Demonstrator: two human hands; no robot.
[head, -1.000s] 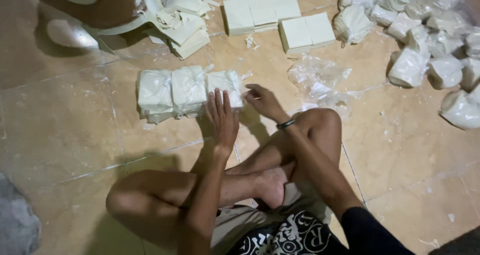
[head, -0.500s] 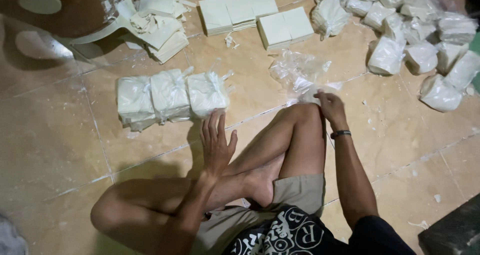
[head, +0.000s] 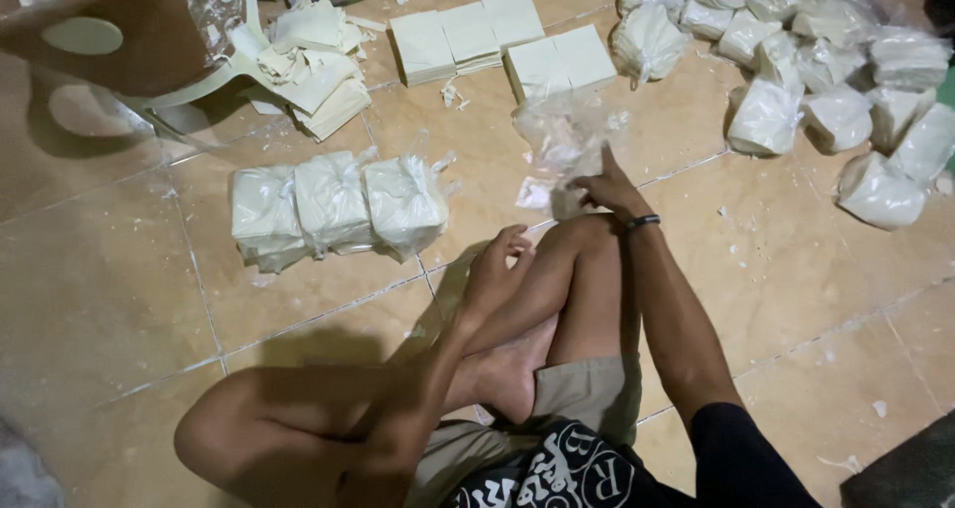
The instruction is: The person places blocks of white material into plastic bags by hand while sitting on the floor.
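From the head view, the right hand (head: 604, 192) is out past the raised knee, fingers pinching the edge of a clear plastic bag (head: 560, 142) on the tiled floor (head: 119, 269). The left hand (head: 494, 266) hangs loose and empty, fingers curled. Up and to its left lie three bagged white bundles (head: 333, 207); loose paper stacks (head: 497, 38) sit beyond the bag.

I see bare tile (head: 328, 309) open ahead of my left hand (head: 494, 269), bounded by three wrapped bundles (head: 333, 204), while my right hand (head: 602, 188) meets loose clear bags (head: 562, 140), with white stacks (head: 497, 40) and tied bags (head: 826, 80) crowding beyond.
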